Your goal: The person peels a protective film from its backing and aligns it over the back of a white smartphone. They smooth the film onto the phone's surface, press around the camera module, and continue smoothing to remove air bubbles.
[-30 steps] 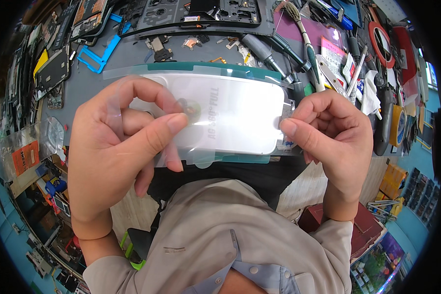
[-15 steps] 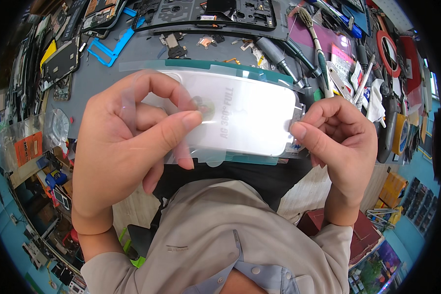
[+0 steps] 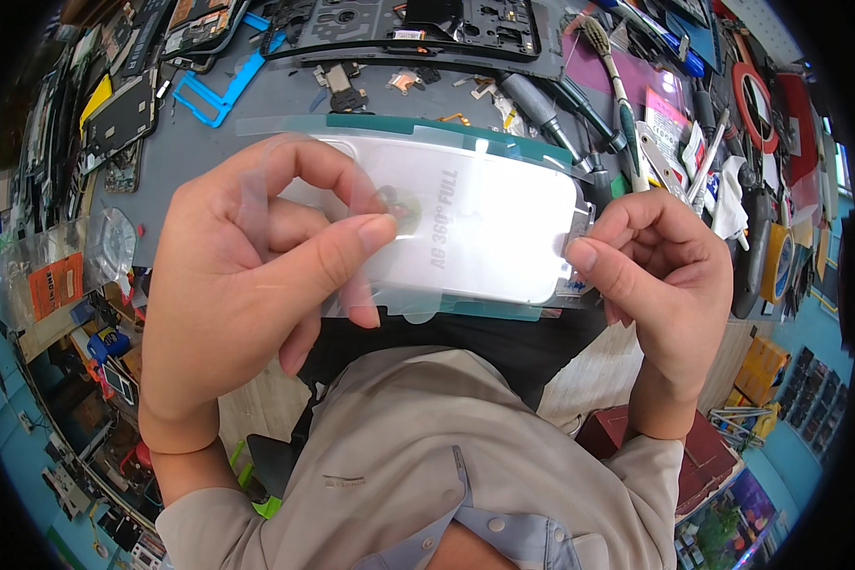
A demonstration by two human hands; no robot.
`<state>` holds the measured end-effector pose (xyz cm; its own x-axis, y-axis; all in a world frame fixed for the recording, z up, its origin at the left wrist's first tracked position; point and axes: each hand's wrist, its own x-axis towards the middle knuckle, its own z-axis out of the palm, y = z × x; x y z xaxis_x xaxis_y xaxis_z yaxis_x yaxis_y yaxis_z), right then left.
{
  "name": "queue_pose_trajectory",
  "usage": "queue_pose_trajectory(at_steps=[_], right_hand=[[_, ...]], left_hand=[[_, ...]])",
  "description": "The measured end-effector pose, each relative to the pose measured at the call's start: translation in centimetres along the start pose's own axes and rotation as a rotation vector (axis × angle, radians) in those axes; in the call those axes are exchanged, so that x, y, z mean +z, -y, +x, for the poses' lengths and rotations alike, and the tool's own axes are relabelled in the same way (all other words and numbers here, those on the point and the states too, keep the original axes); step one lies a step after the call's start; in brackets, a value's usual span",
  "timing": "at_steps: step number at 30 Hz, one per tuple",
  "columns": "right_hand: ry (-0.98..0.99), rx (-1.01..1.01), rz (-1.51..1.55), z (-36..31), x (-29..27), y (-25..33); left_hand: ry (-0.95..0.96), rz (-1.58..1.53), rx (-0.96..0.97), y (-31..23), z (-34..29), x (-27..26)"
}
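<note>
A clear protective film point(image 3: 503, 228) with a white, round-cornered phone shape and grey print lies between my hands, above the near edge of the workbench. Dark green strips point(image 3: 446, 133) run along its long sides. My left hand point(image 3: 285, 247) pinches the film's left part between thumb and index finger, beside a small round mark; a transparent flap wraps over these fingers. At the right end my right hand point(image 3: 651, 266) pinches the narrow edge, where a small clear tab with dark marks point(image 3: 578, 271) shows. Its other fingers are curled in.
A grey workbench mat point(image 3: 247, 171) holds small phone parts and a blue plastic frame point(image 3: 220, 90). An opened device housing point(image 3: 351, 28) lies at the back. Screwdrivers point(image 3: 537, 104), a brush point(image 3: 622, 109) and tweezers crowd the right. A clear bag with an orange label point(image 3: 55, 285) lies left.
</note>
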<state>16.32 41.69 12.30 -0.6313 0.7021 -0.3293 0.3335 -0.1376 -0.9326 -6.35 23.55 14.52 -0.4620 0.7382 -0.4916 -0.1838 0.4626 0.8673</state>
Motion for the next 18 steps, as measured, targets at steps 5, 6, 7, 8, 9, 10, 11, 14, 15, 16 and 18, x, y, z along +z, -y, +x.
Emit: queue_pose_trajectory(at_steps=[5, 6, 7, 8, 9, 10, 11, 14, 15, 16, 18], right_hand=[[0.000, 0.003, 0.002, -0.02, -0.06, 0.01], [-0.004, 0.004, 0.002, -0.04, -0.02, -0.02], [-0.009, 0.005, 0.002, -0.04, 0.00, -0.04], [-0.007, 0.003, 0.001, -0.02, 0.01, -0.04], [-0.008, 0.002, 0.001, -0.03, -0.01, -0.07], [-0.008, 0.002, 0.001, -0.04, -0.04, -0.09], [-0.008, 0.002, 0.002, -0.04, -0.08, -0.11], [-0.002, 0.003, 0.003, -0.01, -0.09, -0.14], [-0.003, 0.004, 0.006, -0.01, -0.09, -0.14], [-0.003, 0.004, 0.008, -0.02, -0.10, -0.13], [-0.006, 0.007, 0.000, -0.04, -0.12, -0.08]], left_hand=[[-0.001, -0.010, -0.007, -0.14, 0.03, 0.05], [-0.005, -0.018, -0.002, -0.01, 0.03, 0.12], [-0.009, -0.027, 0.004, 0.06, 0.01, 0.13], [-0.006, -0.027, 0.002, 0.01, -0.02, 0.08], [0.001, -0.027, 0.000, -0.05, 0.02, 0.04], [0.008, -0.027, -0.002, -0.09, 0.05, 0.02], [0.008, -0.024, 0.000, -0.07, 0.07, 0.02], [0.005, -0.023, 0.001, 0.05, 0.06, -0.03], [0.006, -0.024, -0.002, -0.07, 0.07, -0.01], [0.007, -0.025, -0.004, -0.15, 0.08, -0.01], [0.013, -0.023, -0.004, -0.14, 0.11, -0.04]])
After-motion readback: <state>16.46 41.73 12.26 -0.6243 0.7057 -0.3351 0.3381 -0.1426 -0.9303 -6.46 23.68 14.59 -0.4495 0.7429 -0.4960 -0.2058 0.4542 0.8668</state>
